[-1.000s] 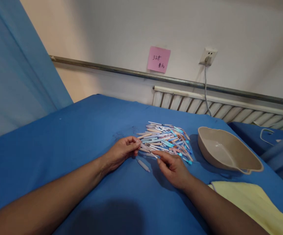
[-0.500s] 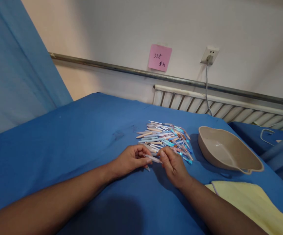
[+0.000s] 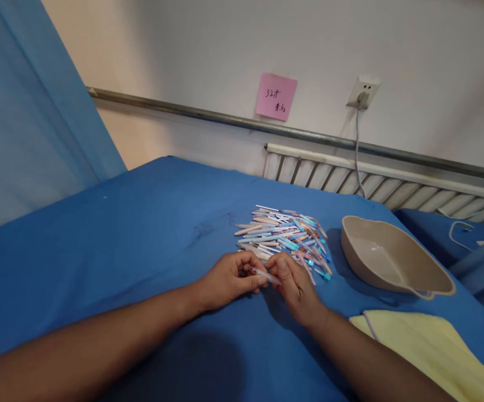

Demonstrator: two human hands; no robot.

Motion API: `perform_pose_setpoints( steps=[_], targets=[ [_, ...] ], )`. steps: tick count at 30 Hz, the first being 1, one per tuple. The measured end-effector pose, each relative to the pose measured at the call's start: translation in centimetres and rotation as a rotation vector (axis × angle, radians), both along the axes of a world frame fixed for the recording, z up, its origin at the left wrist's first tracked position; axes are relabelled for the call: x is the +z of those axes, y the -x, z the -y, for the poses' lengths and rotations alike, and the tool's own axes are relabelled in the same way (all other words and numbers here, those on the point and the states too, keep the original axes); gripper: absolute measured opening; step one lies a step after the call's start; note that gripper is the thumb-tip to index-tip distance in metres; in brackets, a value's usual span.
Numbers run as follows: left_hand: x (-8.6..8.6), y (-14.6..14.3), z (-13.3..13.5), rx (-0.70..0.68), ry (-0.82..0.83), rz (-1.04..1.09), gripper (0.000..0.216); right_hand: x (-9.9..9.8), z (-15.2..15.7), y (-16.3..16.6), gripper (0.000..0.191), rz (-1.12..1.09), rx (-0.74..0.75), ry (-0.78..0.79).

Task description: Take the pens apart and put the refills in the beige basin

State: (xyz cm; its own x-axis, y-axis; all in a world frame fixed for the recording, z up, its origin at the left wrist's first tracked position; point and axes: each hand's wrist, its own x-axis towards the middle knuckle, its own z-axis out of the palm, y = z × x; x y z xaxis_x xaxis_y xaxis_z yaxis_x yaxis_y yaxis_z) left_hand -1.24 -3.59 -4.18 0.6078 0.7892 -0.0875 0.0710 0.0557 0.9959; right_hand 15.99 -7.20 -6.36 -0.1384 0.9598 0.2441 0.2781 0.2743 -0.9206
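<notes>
A pale, translucent pen barrel lies slantwise between my two hands, just in front of a heap of pen parts. My left hand is closed, with thumb and fingertips pinching the barrel's left end. At the other end, my right hand grips it between thumb and curled fingers. Fingers cover both tips of the barrel, so I cannot tell whether anything is inside it. The pile of pen parts holds many slim barrels, white sticks and turquoise pieces, loosely heaped on a blue sheet.
To the right of the pile stands a beige plastic basin. A folded yellow cloth lies near my right forearm. Behind the sheet are a radiator, a metal rail and a plugged-in cord. A blue curtain hangs at left.
My hands have come closer together around the pen barrel. A small tip that stuck out below my left hand no longer shows. The view has shifted slightly.
</notes>
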Motion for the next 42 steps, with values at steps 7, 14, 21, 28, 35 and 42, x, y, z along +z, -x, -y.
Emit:
perform_pose_setpoints(
  steps=[7, 14, 21, 28, 35, 42],
  targets=[
    [-0.2, 0.7, -0.6, -0.079, 0.002, -0.035, 0.022, 0.4, 0.2, 0.2, 0.044, -0.180, -0.030, -0.017],
    [0.4, 1.1, -0.9, -0.217, 0.116, -0.124, 0.028, 1.9, -0.9, -0.9, 0.055, -0.515, -0.010, 0.057],
    [0.9, 2.0, -2.6, -0.021, 0.288, 0.115, 0.022, 5.0, -1.8, -5.8, 0.027, -0.441, -0.319, 0.019],
    [1.3, 2.2, -3.3, 0.018, 0.444, 0.225, 0.014, 2.4, -1.2, -6.4, 0.017, 0.036, -0.308, -0.053],
    [1.1, 2.1, -3.5, 0.074, 0.531, 0.247, 0.014, 0.4, -1.4, -5.5, 0.014, 0.490, -0.068, -0.247],
    [0.9, 2.3, -3.6, 0.118, 0.563, 0.259, 0.014, 0.1, -2.0, -6.7, 0.017, 0.512, -0.220, -0.168]
  ],
)
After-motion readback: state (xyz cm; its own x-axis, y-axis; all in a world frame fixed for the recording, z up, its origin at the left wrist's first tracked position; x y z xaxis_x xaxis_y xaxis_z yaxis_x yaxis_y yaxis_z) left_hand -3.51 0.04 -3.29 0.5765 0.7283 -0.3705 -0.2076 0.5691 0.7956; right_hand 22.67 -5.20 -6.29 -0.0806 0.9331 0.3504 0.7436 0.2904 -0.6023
